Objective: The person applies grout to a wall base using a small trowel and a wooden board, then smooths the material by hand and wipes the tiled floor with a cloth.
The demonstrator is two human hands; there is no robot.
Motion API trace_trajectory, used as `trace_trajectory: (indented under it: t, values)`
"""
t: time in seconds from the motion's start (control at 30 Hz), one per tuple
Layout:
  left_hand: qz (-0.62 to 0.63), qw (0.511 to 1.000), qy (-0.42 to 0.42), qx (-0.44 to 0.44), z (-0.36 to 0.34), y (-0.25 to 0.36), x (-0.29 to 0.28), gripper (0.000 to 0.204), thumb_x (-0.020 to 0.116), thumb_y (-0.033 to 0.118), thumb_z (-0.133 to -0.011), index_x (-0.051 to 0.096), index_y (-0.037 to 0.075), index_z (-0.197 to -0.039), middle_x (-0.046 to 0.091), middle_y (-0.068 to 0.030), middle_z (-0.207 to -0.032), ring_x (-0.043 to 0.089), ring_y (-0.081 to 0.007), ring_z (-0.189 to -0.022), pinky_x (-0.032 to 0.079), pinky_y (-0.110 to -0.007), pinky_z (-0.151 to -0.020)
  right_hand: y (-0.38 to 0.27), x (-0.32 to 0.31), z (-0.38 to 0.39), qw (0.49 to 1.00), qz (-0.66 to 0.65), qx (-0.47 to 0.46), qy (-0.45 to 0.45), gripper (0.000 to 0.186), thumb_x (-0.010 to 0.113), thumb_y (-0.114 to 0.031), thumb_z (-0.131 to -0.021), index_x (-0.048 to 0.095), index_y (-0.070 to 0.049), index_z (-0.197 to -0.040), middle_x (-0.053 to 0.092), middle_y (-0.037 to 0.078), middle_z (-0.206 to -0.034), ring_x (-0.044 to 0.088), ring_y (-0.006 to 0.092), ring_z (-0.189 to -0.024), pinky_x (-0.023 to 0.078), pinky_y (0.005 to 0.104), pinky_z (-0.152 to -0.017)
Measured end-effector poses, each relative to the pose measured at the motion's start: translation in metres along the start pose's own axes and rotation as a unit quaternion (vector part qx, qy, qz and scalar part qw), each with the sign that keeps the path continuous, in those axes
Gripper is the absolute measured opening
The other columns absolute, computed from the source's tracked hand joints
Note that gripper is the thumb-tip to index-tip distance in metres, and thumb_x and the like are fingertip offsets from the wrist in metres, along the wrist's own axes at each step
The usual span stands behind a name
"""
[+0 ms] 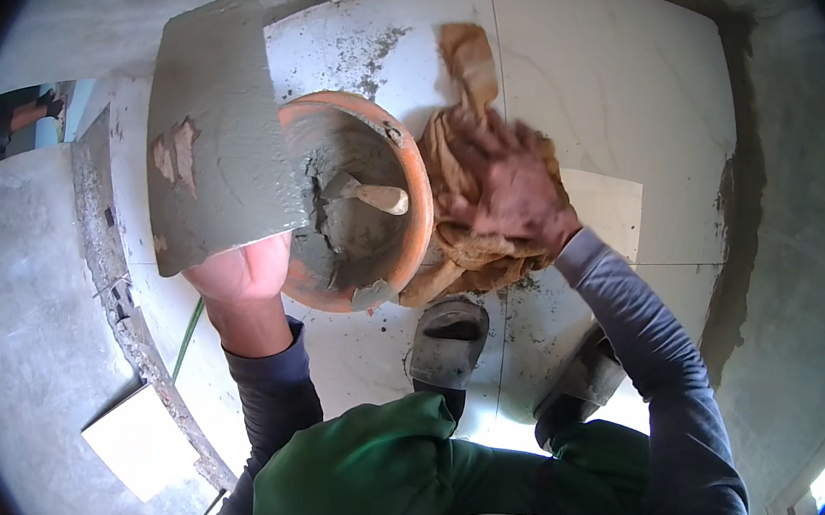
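My left hand (248, 270) holds up a rectangular tile (215, 176) from below, its fingers hidden behind it. Wet grey mortar covers the face in view, apart from a few bare reddish patches. My right hand (516, 183), somewhat blurred, is on a crumpled brown cloth (479, 249) with its fingers gripping the folds. One end of the cloth stretches away from me. Between my hands stands an orange bucket (421, 228) containing grey mortar (358, 151). A trowel with a pale wooden handle (381, 199) rests in it; the tile covers part of the bucket's left side.
Large pale floor tiles (611, 87) carry scattered mortar crumbs (378, 58). Grey walls surround the floor. My shoes (449, 342) are close to the bucket. A loose white tile (142, 440) lies at lower left, near a rough broken edge (138, 329) and a green cord (188, 340).
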State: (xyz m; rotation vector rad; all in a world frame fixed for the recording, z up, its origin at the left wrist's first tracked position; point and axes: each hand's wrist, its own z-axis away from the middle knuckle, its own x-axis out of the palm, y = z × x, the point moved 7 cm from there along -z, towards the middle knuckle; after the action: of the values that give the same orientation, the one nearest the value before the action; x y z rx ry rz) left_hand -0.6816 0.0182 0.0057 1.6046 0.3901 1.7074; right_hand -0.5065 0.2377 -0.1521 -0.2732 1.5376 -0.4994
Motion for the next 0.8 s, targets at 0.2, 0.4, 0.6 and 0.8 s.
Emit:
trace_trajectory:
  t: [0.2,0.4,0.6,0.8]
  values:
    - [0.02,0.959,-0.26,-0.112,0.003,0.027,-0.009,0.057,0.054,0.031,-0.111,0.046,-0.003,-0.156,0.055,-0.0195,-0.151,0.054,-0.0324,-0.127,0.051,-0.035,-0.089,-0.045,0.05,0.085,0.944,-0.22,-0.056,-0.24,0.071,0.062,-0.054,-0.097,0.063,0.0,-0.143,0.058,0.024,-0.152,0.058,0.0445,-0.135,0.049,0.051,-0.114]
    - [0.015,0.978,-0.197,-0.072,0.019,0.032,0.018,0.044,0.056,0.013,-0.108,0.047,-0.005,-0.147,0.053,-0.0152,-0.128,0.054,-0.0232,-0.104,0.056,-0.032,-0.08,-0.089,-0.066,0.06,0.956,-0.056,-0.197,-0.211,0.034,0.065,-0.033,-0.099,0.068,-0.003,-0.085,0.07,0.016,-0.091,0.071,0.0315,-0.093,0.059,0.0478,-0.088]
    - [0.12,0.968,-0.199,-0.098,0.015,0.04,-0.009,0.047,0.052,0.036,-0.114,0.058,0.009,-0.152,0.065,-0.004,-0.149,0.059,-0.0208,-0.139,0.05,-0.045,-0.116,-0.098,-0.166,0.006,0.975,-0.093,-0.199,-0.028,0.014,0.072,-0.017,-0.082,0.072,-0.003,-0.081,0.073,0.013,-0.088,0.069,0.0356,-0.094,0.058,0.0477,-0.082]
    - [0.037,0.998,-0.051,0.031,0.031,0.063,-0.018,0.038,0.068,0.02,-0.105,0.064,0.0,-0.137,0.066,-0.0192,-0.13,0.068,-0.0321,-0.109,0.066,-0.038,-0.089,-0.164,-0.094,-0.049,0.971,-0.006,-0.235,-0.049,0.021,0.076,-0.018,-0.085,0.074,-0.007,-0.102,0.076,0.011,-0.108,0.068,0.0323,-0.116,0.049,0.0475,-0.109]
